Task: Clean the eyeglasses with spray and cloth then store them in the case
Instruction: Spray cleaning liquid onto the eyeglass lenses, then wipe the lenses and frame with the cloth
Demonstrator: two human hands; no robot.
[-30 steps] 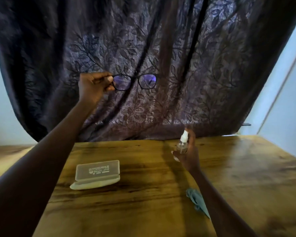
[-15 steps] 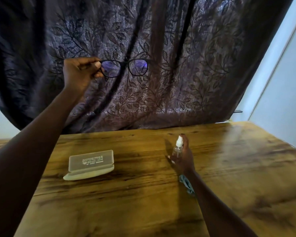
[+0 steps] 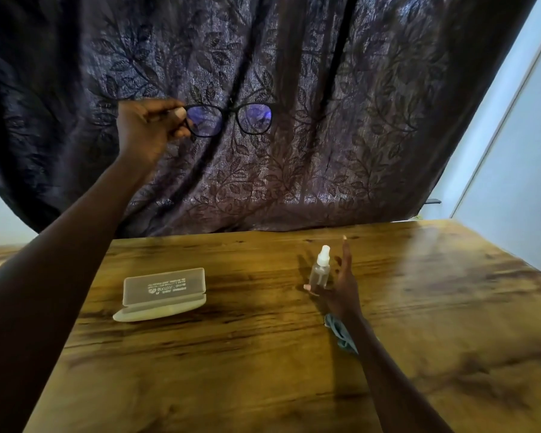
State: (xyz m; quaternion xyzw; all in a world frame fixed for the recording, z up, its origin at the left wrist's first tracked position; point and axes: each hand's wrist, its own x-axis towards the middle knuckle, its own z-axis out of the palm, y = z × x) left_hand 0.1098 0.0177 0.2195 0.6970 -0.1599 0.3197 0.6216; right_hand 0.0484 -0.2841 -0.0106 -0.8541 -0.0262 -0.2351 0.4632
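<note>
Black-framed eyeglasses [image 3: 228,119] hang in the air before the dark curtain, and my left hand [image 3: 147,129] pinches them by their left end. A small clear spray bottle [image 3: 320,270] with a white nozzle stands upright on the wooden table [image 3: 263,370]. My right hand [image 3: 341,285] is just right of the bottle with fingers spread straight, thumb low by the bottle's base; I cannot tell whether it touches. A translucent glasses case [image 3: 161,293] lies open on the table's left part. A blue-grey cloth [image 3: 341,332] peeks out from under my right forearm.
A dark leaf-patterned curtain [image 3: 294,167] hangs behind the table's far edge. A pale wall [image 3: 512,151] stands at the right.
My right hand lowered the spray bottle to the table and opened its fingers off it. My left hand keeps the glasses raised.
</note>
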